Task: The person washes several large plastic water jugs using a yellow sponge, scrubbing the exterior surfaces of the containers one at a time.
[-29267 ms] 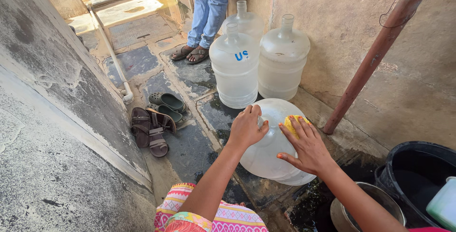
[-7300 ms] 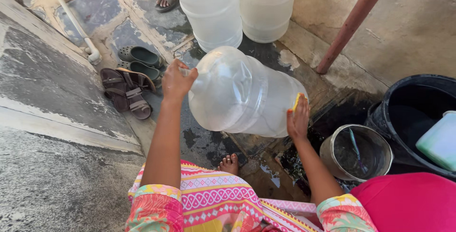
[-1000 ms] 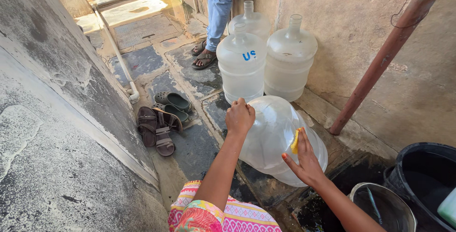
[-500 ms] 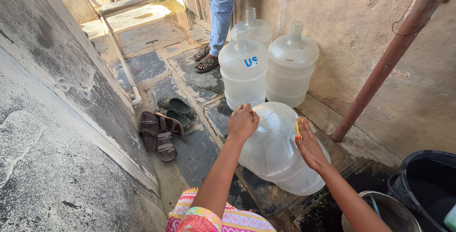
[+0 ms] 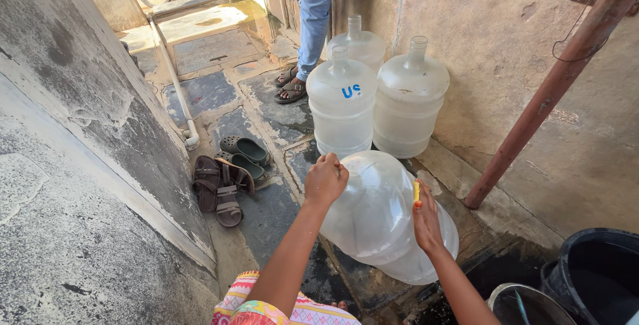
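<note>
The big clear water jug (image 5: pixel 379 218) lay tilted on its side on the wet stone floor (image 5: pixel 266 205), its neck end raised toward me and its base pointing down toward the wall (image 5: pixel 519 99). My left hand (image 5: pixel 325 180) gripped the neck end, fingers curled tight around it, so that hand was closed on the jug. My right hand (image 5: pixel 426 218) pressed flat against the jug's flank with a yellow sponge (image 5: pixel 417 192) caught under the fingers; only the sponge's edge showed, so I could not tell how firmly it was pinched.

To scrub well here, I judged the left hand had to keep the neck steady and roll the jug a little at a time, while the right hand kept the sponge flat and worked in overlapping strokes. On wet stone a round jug would probably slip if the neck grip went slack.

The jug was cloudy, translucent plastic, rounded at the shoulder, and looked empty and light.

Just beyond it three similar jugs (image 5: pixel 343 105) stood upright against the wall. A rusty pipe (image 5: pixel 546 92) leaned to the right, a black tub (image 5: pixel 592 278) and a metal pot (image 5: pixel 526 305) sat near my right arm, sandals (image 5: pixel 223 188) lay to the left, and another person's legs (image 5: pixel 309 25) stood farther back.
</note>
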